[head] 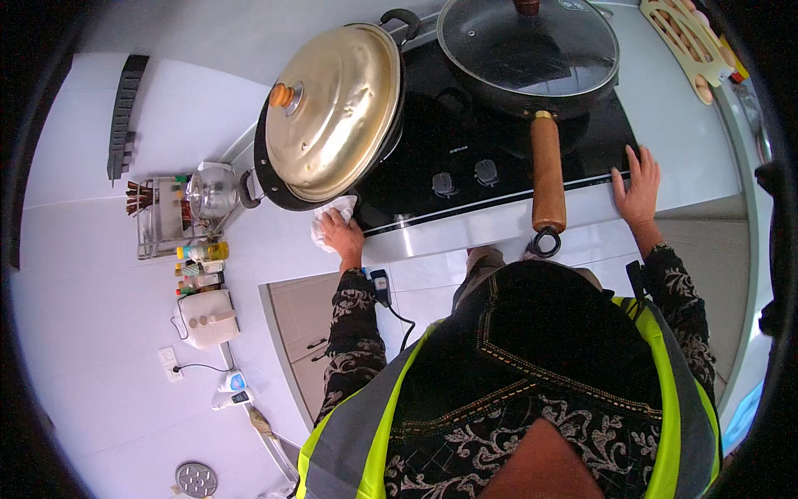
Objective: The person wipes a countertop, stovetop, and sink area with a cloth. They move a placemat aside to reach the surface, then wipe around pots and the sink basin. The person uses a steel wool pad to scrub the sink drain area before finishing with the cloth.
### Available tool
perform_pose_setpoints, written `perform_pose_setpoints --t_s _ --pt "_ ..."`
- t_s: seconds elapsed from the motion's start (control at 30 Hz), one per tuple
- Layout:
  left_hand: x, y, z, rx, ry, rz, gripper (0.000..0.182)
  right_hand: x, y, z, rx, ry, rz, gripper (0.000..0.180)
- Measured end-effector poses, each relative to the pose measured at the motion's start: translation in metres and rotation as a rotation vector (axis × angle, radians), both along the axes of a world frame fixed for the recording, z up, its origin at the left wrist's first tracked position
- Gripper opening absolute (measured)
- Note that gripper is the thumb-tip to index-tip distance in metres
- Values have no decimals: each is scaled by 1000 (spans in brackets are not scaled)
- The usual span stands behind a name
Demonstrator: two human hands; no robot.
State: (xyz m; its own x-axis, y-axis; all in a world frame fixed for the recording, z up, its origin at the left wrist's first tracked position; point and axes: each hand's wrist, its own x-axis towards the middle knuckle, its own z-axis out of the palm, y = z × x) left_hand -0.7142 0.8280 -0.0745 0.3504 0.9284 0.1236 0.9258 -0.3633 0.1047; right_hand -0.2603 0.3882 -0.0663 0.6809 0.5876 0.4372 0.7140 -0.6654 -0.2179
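My left hand presses a crumpled white cloth on the counter at the front left corner of the black glass cooktop. Just above it stands a dark wok with a dented gold-coloured metal lid. My right hand rests with fingers spread at the cooktop's front right edge, holding nothing. Between my hands, the wooden handle of a frying pan points towards me. A glass lid covers that pan. Two black knobs sit on the cooktop.
Eggs lie in a cream holder at the back right. On the left are a wire rack with a glass pot, several bottles and a white appliance. The wok's loop handle juts left, and the pan handle overhangs the counter's front edge.
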Motion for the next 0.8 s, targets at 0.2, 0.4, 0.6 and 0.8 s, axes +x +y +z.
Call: perform_pose_setpoints --t_s 0.2,0.4,0.6,0.8 --pt "7 -4 -7 24 32 31 70 0 1 -2 -19 12 -12 55" --pt "-7 8 1 -29 21 -66 68 0 0 0 -32 25 -10 55" --pt "-10 17 6 -36 5 -142 65 -10 14 1 -45 -17 -50 56" --pt "-23 23 4 -39 -52 -272 67 -62 67 0 -50 68 19 55"
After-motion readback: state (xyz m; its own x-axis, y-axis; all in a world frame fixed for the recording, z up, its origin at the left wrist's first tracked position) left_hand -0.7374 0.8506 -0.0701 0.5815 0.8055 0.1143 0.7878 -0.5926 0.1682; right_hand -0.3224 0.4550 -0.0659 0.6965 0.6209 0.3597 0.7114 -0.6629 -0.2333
